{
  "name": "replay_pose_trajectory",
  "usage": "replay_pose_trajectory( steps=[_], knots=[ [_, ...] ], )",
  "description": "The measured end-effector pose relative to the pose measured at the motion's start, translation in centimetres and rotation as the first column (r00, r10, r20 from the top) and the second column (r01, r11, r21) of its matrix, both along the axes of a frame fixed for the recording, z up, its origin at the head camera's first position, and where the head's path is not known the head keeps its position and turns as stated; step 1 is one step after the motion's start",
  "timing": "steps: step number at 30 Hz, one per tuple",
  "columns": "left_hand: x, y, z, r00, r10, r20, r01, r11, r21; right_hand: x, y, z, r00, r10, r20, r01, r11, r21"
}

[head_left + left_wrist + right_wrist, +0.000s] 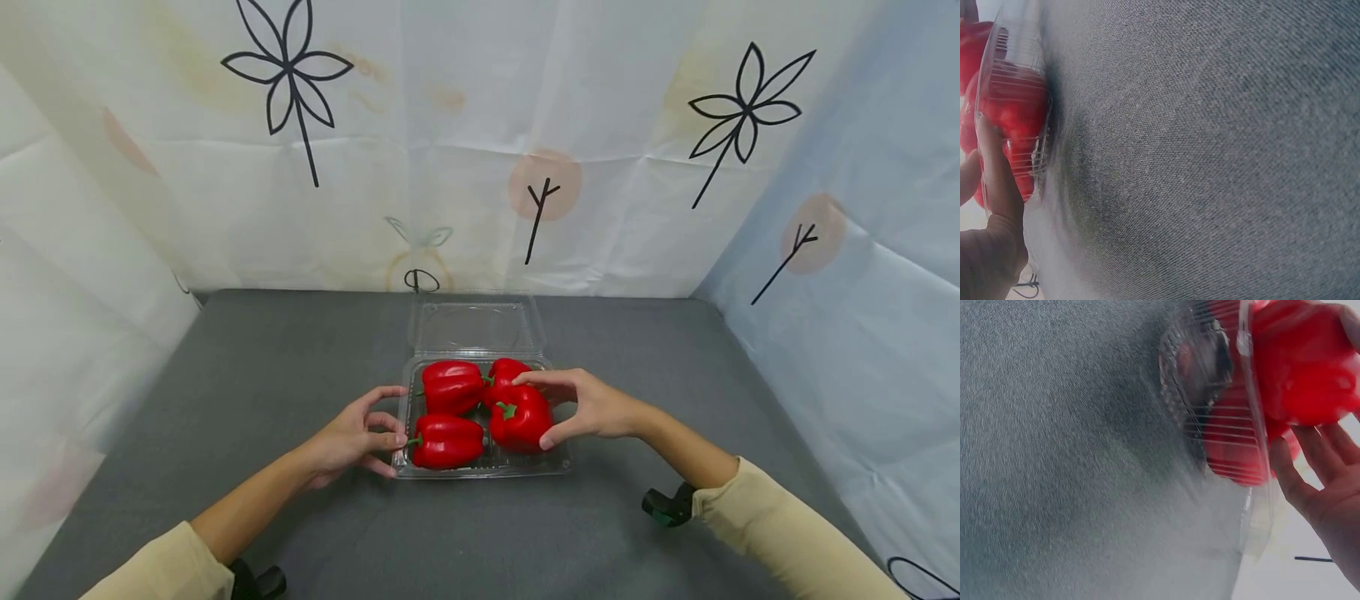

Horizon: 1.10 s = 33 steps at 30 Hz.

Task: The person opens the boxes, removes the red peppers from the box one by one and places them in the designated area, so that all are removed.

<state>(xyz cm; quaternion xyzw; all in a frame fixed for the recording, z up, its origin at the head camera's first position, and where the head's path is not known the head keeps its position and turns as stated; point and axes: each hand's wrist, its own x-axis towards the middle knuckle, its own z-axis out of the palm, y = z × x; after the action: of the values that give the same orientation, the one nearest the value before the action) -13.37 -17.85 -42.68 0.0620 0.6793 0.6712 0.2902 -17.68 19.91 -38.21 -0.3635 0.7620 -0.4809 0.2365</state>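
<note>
A clear plastic clamshell container [517,473] holds several red bell peppers with green stems. My left hand [352,437] holds the container's left rim, thumb near the stem of the front left pepper [448,442]. In the left wrist view, a finger lies along the ribbed outer wall [1022,81]. My right hand [596,404] grips the front right bell pepper [522,423] between thumb and fingers. That pepper [1304,369] rises above the rim in the right wrist view. Behind it, another pepper [504,368] is partly hidden. The back left pepper [452,385] lies on its side.
The container's lid [480,329] is folded back toward the rear edge of the grey table [315,350]. A pale printed cloth [465,117] hangs behind, with more cloth at both sides.
</note>
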Motion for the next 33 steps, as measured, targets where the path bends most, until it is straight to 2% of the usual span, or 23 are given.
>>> replay_pose_trajectory(
  steps=[4,10,19,22,25,31,33],
  knots=[
    [0.0,0.1,0.1,1.000,0.010,0.002,-0.010,1.000,-0.006,-0.1,0.6,0.5,1.000,0.001,0.012,-0.002,1.000,0.020],
    [0.1,0.2,0.3,1.000,0.015,0.001,-0.015,1.000,-0.011,0.0,1.3,1.1,0.995,-0.090,-0.050,0.092,0.995,0.045],
    [0.0,0.2,0.2,1.000,0.018,0.003,-0.018,1.000,-0.011,-0.3,1.8,1.4,0.949,-0.246,-0.196,0.260,0.965,0.046],
    [0.0,0.2,0.2,1.000,0.019,0.006,-0.019,1.000,-0.010,-0.4,2.0,1.5,0.925,-0.310,-0.220,0.326,0.945,0.037],
    [0.0,0.2,0.2,1.000,0.018,0.005,-0.018,1.000,-0.006,-0.7,2.2,1.4,0.891,-0.391,-0.232,0.405,0.914,0.014],
    [0.1,0.2,0.3,1.000,0.022,0.004,-0.022,1.000,-0.005,-1.8,3.2,0.6,0.811,-0.496,-0.309,0.509,0.860,-0.044],
    [0.1,0.3,0.3,1.000,0.024,0.007,-0.024,1.000,-0.006,-2.1,3.6,0.2,0.776,-0.528,-0.346,0.546,0.836,-0.051]
  ],
)
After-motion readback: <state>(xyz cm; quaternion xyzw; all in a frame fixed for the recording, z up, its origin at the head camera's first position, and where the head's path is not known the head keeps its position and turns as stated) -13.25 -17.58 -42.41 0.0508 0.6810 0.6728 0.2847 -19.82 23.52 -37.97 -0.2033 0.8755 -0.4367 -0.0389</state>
